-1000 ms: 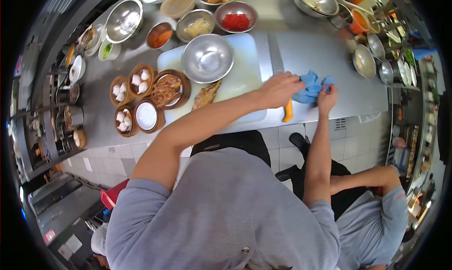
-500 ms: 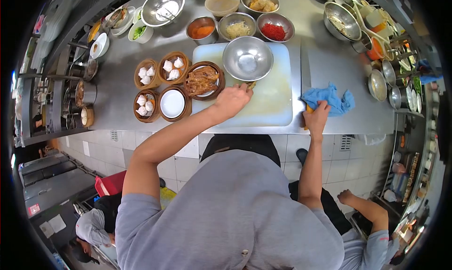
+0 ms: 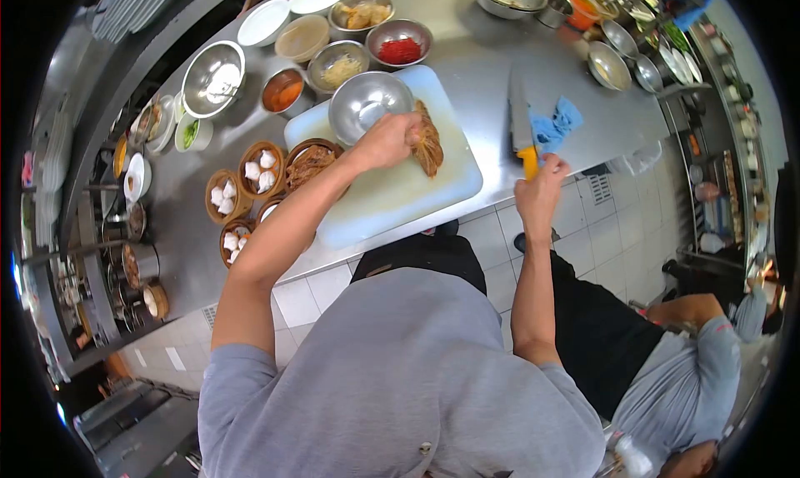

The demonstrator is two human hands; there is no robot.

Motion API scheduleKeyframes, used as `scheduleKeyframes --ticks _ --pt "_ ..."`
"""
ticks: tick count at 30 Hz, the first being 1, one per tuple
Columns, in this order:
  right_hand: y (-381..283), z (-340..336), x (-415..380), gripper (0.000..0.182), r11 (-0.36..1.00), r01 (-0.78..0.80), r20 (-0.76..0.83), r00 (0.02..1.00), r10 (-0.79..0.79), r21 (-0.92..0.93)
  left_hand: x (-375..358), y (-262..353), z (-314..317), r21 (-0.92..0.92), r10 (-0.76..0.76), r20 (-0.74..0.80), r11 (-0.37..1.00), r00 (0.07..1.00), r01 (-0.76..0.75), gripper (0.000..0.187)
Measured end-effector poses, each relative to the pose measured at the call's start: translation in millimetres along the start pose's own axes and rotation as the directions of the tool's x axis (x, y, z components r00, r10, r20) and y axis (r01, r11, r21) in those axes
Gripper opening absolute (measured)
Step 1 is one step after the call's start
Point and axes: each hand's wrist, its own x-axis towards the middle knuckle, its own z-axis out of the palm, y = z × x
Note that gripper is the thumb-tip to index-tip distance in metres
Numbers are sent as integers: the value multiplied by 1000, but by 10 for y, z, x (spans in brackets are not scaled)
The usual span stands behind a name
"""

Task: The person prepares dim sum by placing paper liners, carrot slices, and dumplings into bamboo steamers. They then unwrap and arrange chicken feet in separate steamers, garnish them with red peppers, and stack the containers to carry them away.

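Observation:
My left hand (image 3: 392,140) is closed on the upper part of a brown, ridged piece of cooked meat (image 3: 428,146) over the white cutting board (image 3: 392,201). Just left of that hand, a steel bowl (image 3: 362,103) sits on the board. My right hand (image 3: 540,190) is closed around the yellow handle of a knife (image 3: 520,115), whose blade points away from me. A crumpled blue cloth (image 3: 557,125) lies beside the knife. More brown meat (image 3: 310,166) fills a bamboo steamer at the board's left, partly hidden by my left forearm.
Small steamers with white dumplings (image 3: 265,170) stand left of the board. Behind it are bowls of red shreds (image 3: 399,50), pale shreds (image 3: 342,68) and orange food (image 3: 283,93). A person in a grey shirt (image 3: 679,395) is close on my right.
My view has turned. My left hand has raised the brown meat into sight beside the bowl. My right hand has come off the blue cloth and drawn back with the knife handle.

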Motion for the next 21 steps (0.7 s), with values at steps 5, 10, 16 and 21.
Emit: scheduleKeyframes --ticks 5,10,16,21 --pt "245 422 -295 41 557 -612 544 780 309 562 274 -116 206 -8 -13 -47 1000 999 13 9" --pt "-297 594 -612 43 319 -589 549 808 216 743 279 143 115 7 60 -33 998 998 -60 7" --pt "-494 556 -276 58 465 -519 559 827 60 717 239 388 87 63 242 18 968 970 -242 7" --pt "-528 602 -107 61 745 -294 480 877 -39 599 338 421 196 134 291 32 947 956 -293 13"
